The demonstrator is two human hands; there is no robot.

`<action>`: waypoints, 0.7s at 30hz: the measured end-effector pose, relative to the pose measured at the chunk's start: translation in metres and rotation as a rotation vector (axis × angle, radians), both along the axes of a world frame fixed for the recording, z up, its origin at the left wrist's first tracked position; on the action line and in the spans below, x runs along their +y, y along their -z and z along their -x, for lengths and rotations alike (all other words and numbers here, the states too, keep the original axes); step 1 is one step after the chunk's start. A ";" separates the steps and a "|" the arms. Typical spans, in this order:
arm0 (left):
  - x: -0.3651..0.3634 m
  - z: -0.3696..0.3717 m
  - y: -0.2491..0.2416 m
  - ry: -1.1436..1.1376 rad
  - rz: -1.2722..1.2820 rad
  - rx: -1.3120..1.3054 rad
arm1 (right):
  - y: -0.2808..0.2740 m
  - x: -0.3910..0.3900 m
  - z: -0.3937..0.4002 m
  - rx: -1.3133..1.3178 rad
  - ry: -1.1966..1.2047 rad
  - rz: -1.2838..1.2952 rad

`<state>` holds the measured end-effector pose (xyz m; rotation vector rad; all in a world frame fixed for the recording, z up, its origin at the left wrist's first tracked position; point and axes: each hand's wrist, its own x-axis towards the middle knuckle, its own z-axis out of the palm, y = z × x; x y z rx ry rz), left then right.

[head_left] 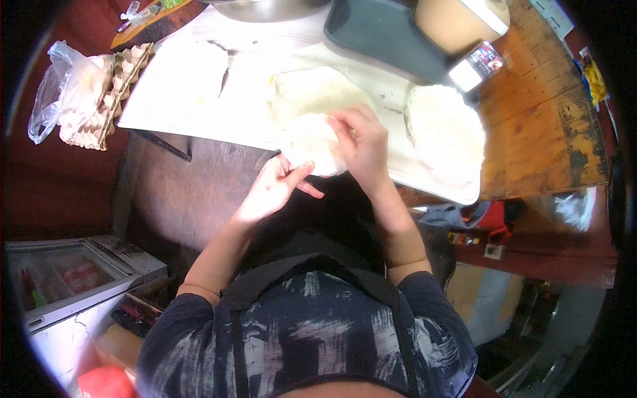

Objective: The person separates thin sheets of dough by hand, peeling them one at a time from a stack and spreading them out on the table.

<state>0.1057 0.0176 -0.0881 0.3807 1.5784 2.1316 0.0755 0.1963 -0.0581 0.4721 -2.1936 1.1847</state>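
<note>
My left hand [280, 182] grips the lower left edge of a pale, floppy, dough-like sheet [308, 144], thumb on top and fingers underneath. My right hand [362, 138] pinches the same sheet at its upper right, with the fingertips pressed together. The sheet is held over the near edge of a white tray [249, 126]. Just beyond it lies a larger pale, flat sheet [318, 89] on the tray. Strong glare washes out the surface, so fine detail and any filling cannot be made out.
At the tray's right end sits a round white mass [446, 129]. A dark grey tray [385, 41], a beige tub [458, 23] and a small printed box [478, 65] stand behind. Egg cartons [123, 93] and a plastic bag [73, 89] are left. A glass-topped freezer [73, 278] is lower left.
</note>
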 end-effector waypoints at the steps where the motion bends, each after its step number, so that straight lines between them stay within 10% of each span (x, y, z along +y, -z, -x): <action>1: 0.000 0.000 0.002 0.019 0.006 0.008 | 0.001 0.001 0.001 0.011 0.018 0.009; 11: 0.003 0.017 -0.013 -0.269 0.024 0.039 | -0.006 0.008 -0.010 0.075 -0.014 -0.148; 21: -0.004 0.032 -0.007 -0.502 0.799 0.274 | -0.012 -0.004 0.002 0.117 -0.066 -0.410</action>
